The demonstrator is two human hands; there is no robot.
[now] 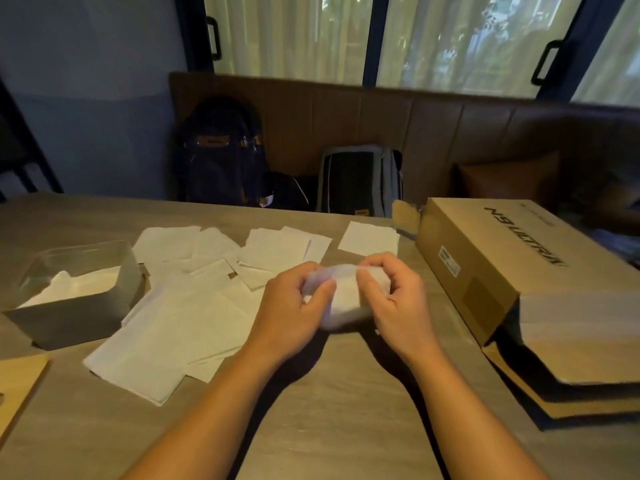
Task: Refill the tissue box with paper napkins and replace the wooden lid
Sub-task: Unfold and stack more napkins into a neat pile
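One flat wooden lid [20, 386] lies at the tabletop's [329, 410] left edge. Just behind it stands the tissue box [62, 322], uncovered, with some white paper inside. Loose napkins [180, 327] are spread from the box toward the centre. There the left hand [287, 317] and right hand [398, 306] both grip a blurred napkin bundle [346, 296], fingers curled round it. A cardboard box [485, 258] lies at the right.

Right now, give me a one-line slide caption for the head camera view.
Left hand and right hand hold a napkin bundle over the table, loose napkins spread beside the open tissue box.
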